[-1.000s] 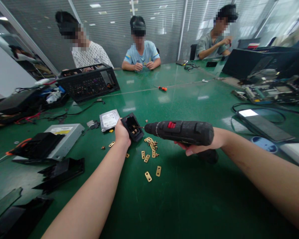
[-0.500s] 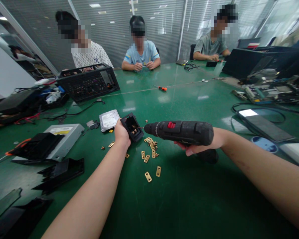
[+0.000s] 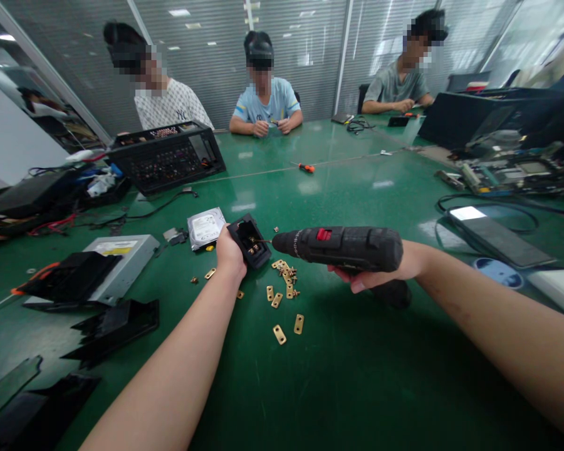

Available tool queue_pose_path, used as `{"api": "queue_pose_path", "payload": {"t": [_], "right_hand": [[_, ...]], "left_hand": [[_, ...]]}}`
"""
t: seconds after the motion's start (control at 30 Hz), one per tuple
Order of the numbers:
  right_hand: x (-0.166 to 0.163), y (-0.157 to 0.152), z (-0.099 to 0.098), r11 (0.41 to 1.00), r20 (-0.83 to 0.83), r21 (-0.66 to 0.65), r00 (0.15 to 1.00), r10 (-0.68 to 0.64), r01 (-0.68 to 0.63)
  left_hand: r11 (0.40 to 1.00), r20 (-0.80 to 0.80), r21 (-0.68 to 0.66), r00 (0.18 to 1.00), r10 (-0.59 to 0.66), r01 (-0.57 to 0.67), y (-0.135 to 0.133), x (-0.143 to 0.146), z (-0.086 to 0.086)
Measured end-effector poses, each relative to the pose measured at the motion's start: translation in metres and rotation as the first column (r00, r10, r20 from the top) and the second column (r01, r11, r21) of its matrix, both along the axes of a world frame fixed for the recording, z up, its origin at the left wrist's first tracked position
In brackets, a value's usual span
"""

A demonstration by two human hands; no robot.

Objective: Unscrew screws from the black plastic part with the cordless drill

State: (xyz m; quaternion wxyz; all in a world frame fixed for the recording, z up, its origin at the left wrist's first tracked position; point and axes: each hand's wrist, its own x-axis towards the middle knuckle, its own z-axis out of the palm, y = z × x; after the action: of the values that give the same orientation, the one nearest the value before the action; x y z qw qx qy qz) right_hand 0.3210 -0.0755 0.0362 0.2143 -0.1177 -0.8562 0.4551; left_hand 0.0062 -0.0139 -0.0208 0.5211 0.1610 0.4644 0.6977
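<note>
My left hand [image 3: 229, 254] grips a small black plastic socket housing [image 3: 249, 240], tilted up off the green table [image 3: 348, 376], with brass contacts showing inside. My right hand [image 3: 380, 275] is wrapped round a black electric screwdriver [image 3: 343, 247] with a red switch. The tool lies level, and its thin bit reaches left into the housing's open side. Below the housing lie several loose brass plates [image 3: 279, 333] and small brass screws [image 3: 286, 274].
A hard drive [image 3: 205, 225], an optical drive [image 3: 122, 260] and black plastic panels [image 3: 115, 322] lie at the left. A black computer case [image 3: 167, 156] stands behind them. A phone [image 3: 496, 235] and circuit boards [image 3: 512, 169] are at the right. An orange-handled screwdriver [image 3: 306, 167] lies mid-table. Three people sit at the far side.
My hands, the housing and the screwdriver stay almost still. The person at the far right has lowered a raised hand to the table.
</note>
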Motion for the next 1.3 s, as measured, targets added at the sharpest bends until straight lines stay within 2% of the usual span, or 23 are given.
{"api": "queue_pose_path", "payload": {"t": [0.1, 0.27, 0.77, 0.93, 1.07, 1.17, 1.23, 1.3], "right_hand": [[0.000, 0.000, 0.000, 1.000, -0.027, 0.027, 1.000, 0.007, -0.006], [0.002, 0.001, -0.002, 1.000, 0.024, -0.006, 1.000, -0.006, 0.007], [0.002, 0.000, -0.001, 0.999, 0.024, -0.049, 1.000, -0.004, 0.006], [0.003, -0.002, 0.005, 0.994, 0.100, -0.102, 0.995, -0.024, 0.034], [0.000, -0.003, 0.006, 0.990, 0.061, -0.134, 0.998, -0.027, 0.035], [0.000, -0.001, 0.001, 0.969, 0.012, -0.245, 0.999, -0.041, 0.043], [0.002, 0.001, -0.004, 0.921, 0.010, -0.388, 0.999, -0.047, 0.047], [0.004, 0.004, -0.008, 0.881, 0.019, -0.471, 0.999, -0.045, 0.048]], "left_hand": [[1.000, 0.006, 0.004, 1.000, -0.001, 0.001, 0.000, 0.000, 0.000], [1.000, 0.003, 0.001, 1.000, -0.014, 0.014, -0.001, 0.000, 0.002], [1.000, -0.013, -0.029, 1.000, 0.003, -0.003, -0.005, 0.002, 0.006], [0.999, -0.019, -0.033, 1.000, -0.004, 0.004, -0.006, 0.003, 0.008], [0.999, -0.021, -0.040, 1.000, -0.006, 0.005, -0.007, 0.003, 0.008], [0.999, -0.014, -0.032, 1.000, 0.000, 0.000, -0.007, 0.002, 0.007], [1.000, -0.012, -0.025, 1.000, 0.000, 0.000, -0.006, 0.001, 0.006], [1.000, -0.021, -0.021, 1.000, 0.000, -0.001, -0.006, 0.000, 0.005]]}}
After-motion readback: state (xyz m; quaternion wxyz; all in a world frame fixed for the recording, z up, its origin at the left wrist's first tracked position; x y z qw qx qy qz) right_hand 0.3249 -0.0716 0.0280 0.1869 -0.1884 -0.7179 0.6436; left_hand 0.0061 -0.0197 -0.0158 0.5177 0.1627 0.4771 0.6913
